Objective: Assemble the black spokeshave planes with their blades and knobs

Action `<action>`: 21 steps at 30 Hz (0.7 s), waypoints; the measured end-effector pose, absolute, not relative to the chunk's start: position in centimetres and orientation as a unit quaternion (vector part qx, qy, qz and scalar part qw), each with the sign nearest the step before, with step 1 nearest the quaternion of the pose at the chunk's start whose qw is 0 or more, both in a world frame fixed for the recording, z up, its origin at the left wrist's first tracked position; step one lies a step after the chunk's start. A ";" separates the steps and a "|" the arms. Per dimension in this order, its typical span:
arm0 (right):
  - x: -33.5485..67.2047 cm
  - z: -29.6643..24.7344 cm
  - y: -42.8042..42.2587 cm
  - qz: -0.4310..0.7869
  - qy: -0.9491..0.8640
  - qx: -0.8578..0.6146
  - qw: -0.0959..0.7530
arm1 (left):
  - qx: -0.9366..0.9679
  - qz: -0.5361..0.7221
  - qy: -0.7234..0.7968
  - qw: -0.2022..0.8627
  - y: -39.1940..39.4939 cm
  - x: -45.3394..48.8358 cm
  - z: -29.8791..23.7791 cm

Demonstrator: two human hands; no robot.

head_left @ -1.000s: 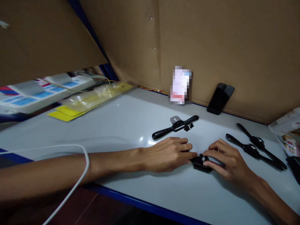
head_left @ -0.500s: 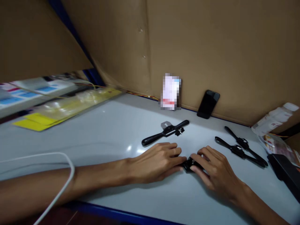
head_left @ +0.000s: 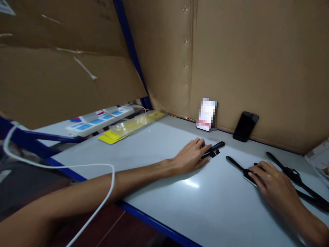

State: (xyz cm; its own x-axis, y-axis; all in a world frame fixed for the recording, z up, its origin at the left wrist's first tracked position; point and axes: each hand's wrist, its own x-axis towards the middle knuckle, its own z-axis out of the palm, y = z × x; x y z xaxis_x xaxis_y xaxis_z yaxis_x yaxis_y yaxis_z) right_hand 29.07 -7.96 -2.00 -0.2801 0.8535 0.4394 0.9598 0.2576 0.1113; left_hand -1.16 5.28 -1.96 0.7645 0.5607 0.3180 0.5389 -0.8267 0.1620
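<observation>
My left hand (head_left: 190, 157) is closed around the body of a black spokeshave (head_left: 219, 145), with thumb and fingers on either side. One handle sticks out beyond the fingers; the rest is hidden under the hand. A small black piece with a bright metal screw (head_left: 214, 153) shows beside the fingertips. Farther right, my right hand (head_left: 276, 183) grips a second black spokeshave (head_left: 236, 164), whose free handle points up and left. A pale blade edge (head_left: 250, 179) shows along its middle. Two more black spokeshaves lie by the right hand, one plainly visible (head_left: 291, 174), the other partly covered.
Two phones, one lit (head_left: 205, 115) and one dark (head_left: 246, 126), lean against the cardboard wall (head_left: 257, 61). Yellow-backed plastic packaging (head_left: 133, 125) and a power strip (head_left: 100, 120) lie at the left. A white cable (head_left: 113, 178) crosses above my left forearm.
My hands were together on one spokeshave; now they are apart. The right hand has carried it toward the pair at the right, and the left has taken hold of another. The view has shifted left.
</observation>
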 end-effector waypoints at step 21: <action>22.9 -1.5 -10.1 -0.025 -0.822 -0.527 0.215 | 0.943 0.205 0.244 0.096 3.4 -0.8 -1.0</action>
